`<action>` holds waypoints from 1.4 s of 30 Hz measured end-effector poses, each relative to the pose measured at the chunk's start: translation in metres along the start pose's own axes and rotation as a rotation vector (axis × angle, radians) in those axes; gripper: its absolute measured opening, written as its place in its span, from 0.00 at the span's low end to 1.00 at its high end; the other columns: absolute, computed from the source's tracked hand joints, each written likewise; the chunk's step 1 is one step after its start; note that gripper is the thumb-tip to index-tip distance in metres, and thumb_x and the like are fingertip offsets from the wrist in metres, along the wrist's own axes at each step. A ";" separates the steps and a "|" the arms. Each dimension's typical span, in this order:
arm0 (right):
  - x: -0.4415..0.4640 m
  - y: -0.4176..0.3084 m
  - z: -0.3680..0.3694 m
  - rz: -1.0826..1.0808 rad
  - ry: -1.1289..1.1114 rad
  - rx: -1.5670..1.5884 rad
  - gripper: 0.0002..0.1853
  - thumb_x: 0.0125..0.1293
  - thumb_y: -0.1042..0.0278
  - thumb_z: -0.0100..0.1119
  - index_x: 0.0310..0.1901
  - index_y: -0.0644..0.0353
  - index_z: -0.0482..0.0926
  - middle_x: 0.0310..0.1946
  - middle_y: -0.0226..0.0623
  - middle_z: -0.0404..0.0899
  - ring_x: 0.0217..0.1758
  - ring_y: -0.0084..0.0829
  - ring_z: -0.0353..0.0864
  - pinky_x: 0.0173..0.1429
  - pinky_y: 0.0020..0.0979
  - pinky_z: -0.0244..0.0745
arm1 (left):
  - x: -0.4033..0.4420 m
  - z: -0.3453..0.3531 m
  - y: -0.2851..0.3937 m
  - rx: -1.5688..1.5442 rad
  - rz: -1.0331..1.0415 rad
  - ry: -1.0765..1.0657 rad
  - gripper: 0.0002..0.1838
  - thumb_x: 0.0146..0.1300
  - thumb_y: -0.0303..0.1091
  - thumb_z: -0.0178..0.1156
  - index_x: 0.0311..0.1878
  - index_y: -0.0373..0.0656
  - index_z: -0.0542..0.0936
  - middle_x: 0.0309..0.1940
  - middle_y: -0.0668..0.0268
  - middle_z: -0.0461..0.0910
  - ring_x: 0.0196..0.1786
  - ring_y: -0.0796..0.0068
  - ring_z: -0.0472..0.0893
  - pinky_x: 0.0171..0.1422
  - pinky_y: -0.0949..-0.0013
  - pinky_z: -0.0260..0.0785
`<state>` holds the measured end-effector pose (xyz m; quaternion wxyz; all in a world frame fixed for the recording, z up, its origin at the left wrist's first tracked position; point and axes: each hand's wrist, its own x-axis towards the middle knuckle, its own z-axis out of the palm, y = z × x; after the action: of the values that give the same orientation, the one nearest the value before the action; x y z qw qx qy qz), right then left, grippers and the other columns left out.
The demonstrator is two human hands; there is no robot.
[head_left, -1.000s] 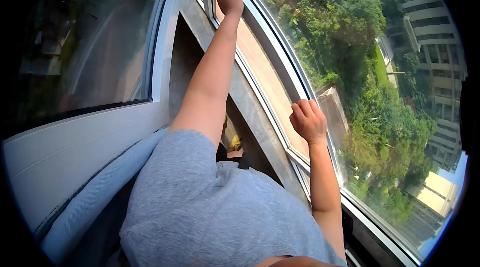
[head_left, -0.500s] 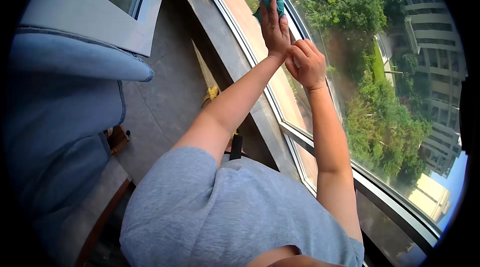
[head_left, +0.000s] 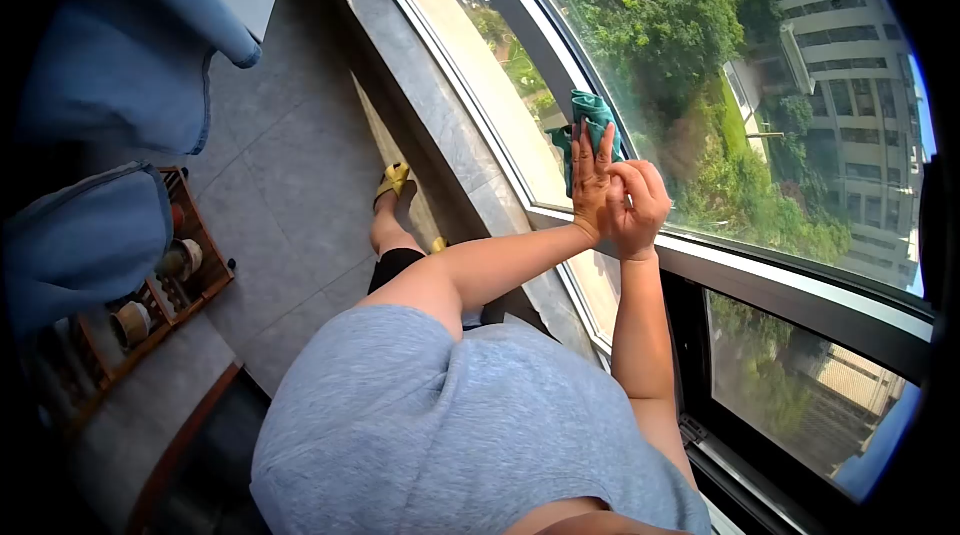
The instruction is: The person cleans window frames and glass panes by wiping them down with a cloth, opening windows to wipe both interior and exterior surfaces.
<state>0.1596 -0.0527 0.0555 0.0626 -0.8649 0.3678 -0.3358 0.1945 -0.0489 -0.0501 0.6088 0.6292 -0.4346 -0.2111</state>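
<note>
A crumpled green cloth (head_left: 592,111) lies against the metal window frame (head_left: 562,60). My left hand (head_left: 592,187) presses it there, with the fingers stretched over the cloth. Right beside that hand, my right hand (head_left: 641,210) is closed, its fingers curled in toward the thumb. I see nothing held in it. The two hands overlap or touch near the left knuckles and wrist. Large glass panes (head_left: 680,65) stand on both sides of the frame.
A grey sill (head_left: 440,110) runs along the window's foot. Below right is another dark-framed window (head_left: 800,365). Blue fabric (head_left: 110,65) hangs at the left above a wooden rack (head_left: 205,280) with pots. My foot in a yellow shoe (head_left: 392,180) stands on the tiled floor (head_left: 280,175).
Both hands and the cloth have come down along the frame, closer to my body. The view has shifted, so more of the rack and the lower window shows.
</note>
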 end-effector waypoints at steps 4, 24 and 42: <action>0.001 -0.005 -0.010 0.111 0.041 0.084 0.05 0.62 0.79 0.63 0.39 0.61 0.84 0.36 0.41 0.83 0.37 0.41 0.84 0.41 0.36 0.79 | -0.050 0.006 0.010 -0.189 0.009 -0.184 0.37 0.76 0.39 0.53 0.84 0.47 0.56 0.85 0.52 0.47 0.88 0.44 0.40 0.88 0.47 0.40; 0.158 0.002 0.118 -0.089 -0.278 -0.061 0.11 0.59 0.76 0.66 0.43 0.53 0.80 0.39 0.31 0.82 0.40 0.35 0.85 0.38 0.35 0.81 | 0.405 -0.120 -0.120 0.266 0.056 0.275 0.42 0.67 0.22 0.57 0.83 0.59 0.59 0.84 0.52 0.51 0.82 0.37 0.55 0.86 0.45 0.53; 0.174 0.015 0.144 -0.103 -0.370 -0.201 0.07 0.48 0.69 0.65 0.29 0.50 0.75 0.28 0.28 0.69 0.32 0.30 0.76 0.31 0.31 0.72 | 0.753 -0.231 -0.317 0.354 0.242 0.304 0.39 0.65 0.25 0.62 0.80 0.50 0.64 0.77 0.47 0.64 0.79 0.44 0.63 0.82 0.55 0.59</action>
<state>0.3288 -0.2022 0.0325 0.0254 -0.9312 0.3372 -0.1359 0.8714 -0.5573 -0.1129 0.5682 0.6940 -0.4404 0.0396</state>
